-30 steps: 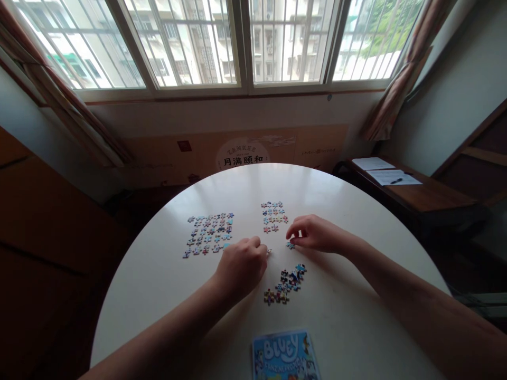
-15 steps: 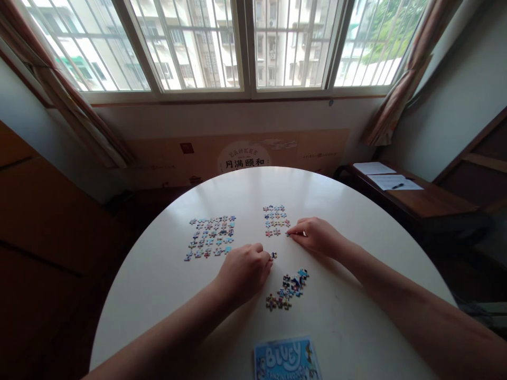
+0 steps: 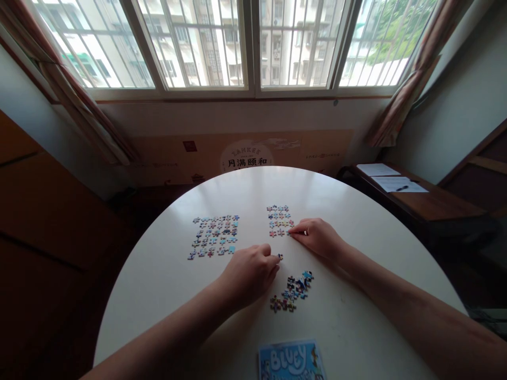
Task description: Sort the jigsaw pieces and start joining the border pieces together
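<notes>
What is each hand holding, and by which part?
The left hand touches one piece at its left side, the right hand another piece at its right side; whether either is gripped cannot be told.

2 hands (image 3: pixel 253 272) (image 3: pixel 317 236), 2 puzzle-pc grids (image 3: pixel 232 249) (image 3: pixel 272 233), 1 pc pile (image 3: pixel 301 285), 1 Bluey pkg (image 3: pixel 289 361), 1 round tbl (image 3: pixel 158 285), 2 curtains (image 3: pixel 79 111) (image 3: pixel 407 105)

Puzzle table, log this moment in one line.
left hand: at small piece | right hand: fingertips at right-hand block's near corner | loose pile: nearer
</notes>
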Demonstrator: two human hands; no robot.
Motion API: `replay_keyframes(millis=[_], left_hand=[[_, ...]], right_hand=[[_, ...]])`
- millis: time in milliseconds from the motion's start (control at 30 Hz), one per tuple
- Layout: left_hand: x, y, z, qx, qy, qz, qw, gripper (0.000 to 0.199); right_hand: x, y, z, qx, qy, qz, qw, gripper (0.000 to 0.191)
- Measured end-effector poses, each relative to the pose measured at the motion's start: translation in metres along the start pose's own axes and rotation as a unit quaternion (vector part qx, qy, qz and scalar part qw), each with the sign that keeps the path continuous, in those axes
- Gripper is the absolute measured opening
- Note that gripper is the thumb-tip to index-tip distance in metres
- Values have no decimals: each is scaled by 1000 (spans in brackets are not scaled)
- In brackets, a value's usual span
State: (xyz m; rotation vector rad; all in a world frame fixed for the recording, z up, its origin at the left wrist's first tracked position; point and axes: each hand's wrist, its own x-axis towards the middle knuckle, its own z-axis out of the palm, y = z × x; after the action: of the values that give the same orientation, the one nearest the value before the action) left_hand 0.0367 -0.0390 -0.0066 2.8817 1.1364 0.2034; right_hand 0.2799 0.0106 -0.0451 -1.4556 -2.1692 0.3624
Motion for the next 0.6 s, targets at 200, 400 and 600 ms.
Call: replay_keyframes(millis=[200,400,600], left_hand=[[0,3,3,-14,-9,6,1000,21],[2,3,16,-52,-2,-12,999,31],[5,-2,19,-89,2,-64,994,37]], right_hand=[[0,3,-2,31,29,7,999,22],[-4,1,-27,65,23,-26,997,25],[-11,-17,-22,41,-118,-145,982,21]])
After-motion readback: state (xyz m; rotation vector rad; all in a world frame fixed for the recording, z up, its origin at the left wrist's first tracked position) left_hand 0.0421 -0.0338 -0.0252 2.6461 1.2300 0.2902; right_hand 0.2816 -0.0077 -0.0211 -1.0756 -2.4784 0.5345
